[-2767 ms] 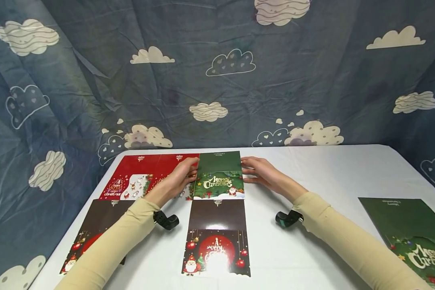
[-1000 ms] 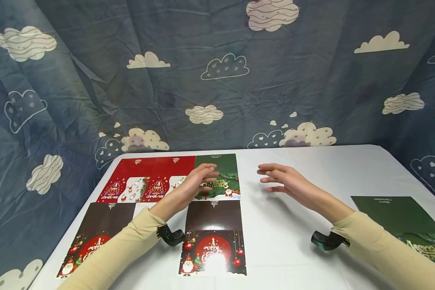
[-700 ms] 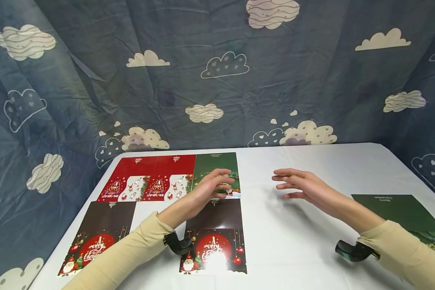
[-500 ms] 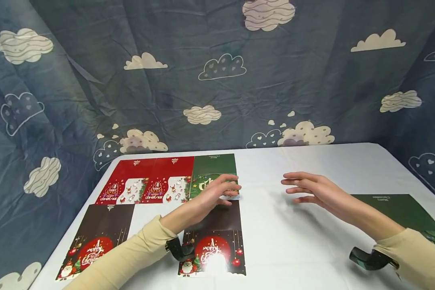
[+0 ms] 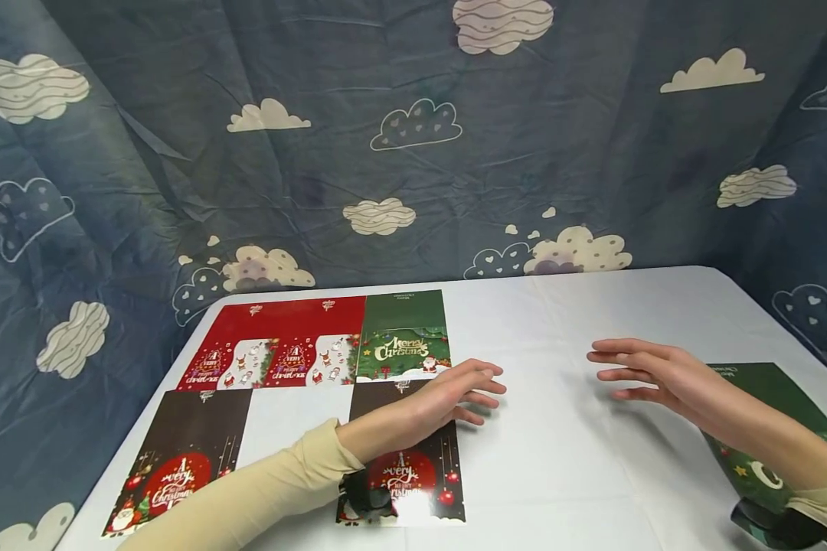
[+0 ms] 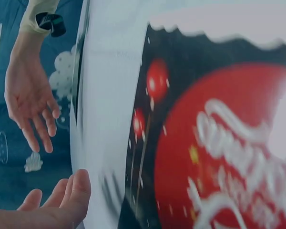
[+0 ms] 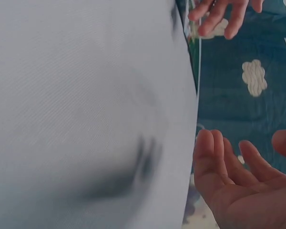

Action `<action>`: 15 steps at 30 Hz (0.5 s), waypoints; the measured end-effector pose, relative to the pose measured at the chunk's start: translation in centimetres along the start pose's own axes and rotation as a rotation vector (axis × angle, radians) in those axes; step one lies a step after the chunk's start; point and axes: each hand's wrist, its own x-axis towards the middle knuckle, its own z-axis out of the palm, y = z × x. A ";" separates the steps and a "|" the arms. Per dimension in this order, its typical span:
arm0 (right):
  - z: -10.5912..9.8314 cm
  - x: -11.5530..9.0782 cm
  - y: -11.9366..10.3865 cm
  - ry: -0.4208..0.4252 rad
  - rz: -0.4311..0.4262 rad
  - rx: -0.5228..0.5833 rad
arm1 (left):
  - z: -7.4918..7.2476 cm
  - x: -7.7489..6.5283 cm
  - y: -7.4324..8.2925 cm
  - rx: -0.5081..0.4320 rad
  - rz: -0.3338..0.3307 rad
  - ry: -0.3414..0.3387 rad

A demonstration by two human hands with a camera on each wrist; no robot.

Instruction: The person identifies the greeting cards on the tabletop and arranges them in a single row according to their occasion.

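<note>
My left hand [image 5: 441, 402], fingers loosely extended and holding nothing, hovers over the upper right part of the middle dark brown Christmas card [image 5: 448, 459]. Its forearm hides part of that card. Just behind it lies a green Merry Christmas card [image 5: 405, 314], flat and beside two red cards [image 5: 327, 325]. To the right, my right hand [image 5: 668, 383] is in the air with relaxed fingers and nothing in them. Another green card [image 5: 765, 383] lies partly hidden under the right hand and forearm. The left wrist view shows the brown card [image 6: 181, 57] close up and blurred.
A second dark brown card [image 5: 193, 436] lies at the left of the white table [image 5: 524, 444], with a strip of cloth between it and the middle one. The red and green cards line the table's back left. A cloud-patterned curtain [image 5: 331, 184] hangs behind.
Both hands have let go of the green card, which stays at the back beside the red ones. They have since moved right and nearer, the right hand now partly over the right green card.
</note>
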 end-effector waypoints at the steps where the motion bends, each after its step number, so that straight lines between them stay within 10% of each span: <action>1: -0.3 -0.3 0.2 -0.001 0.006 -0.002 | 0.3 0.1 -0.1 -0.012 -0.006 -0.006; 15: -3.9 -3.8 2.8 0.146 0.055 -0.146 | 4.4 1.3 -0.6 -0.063 -0.068 -0.045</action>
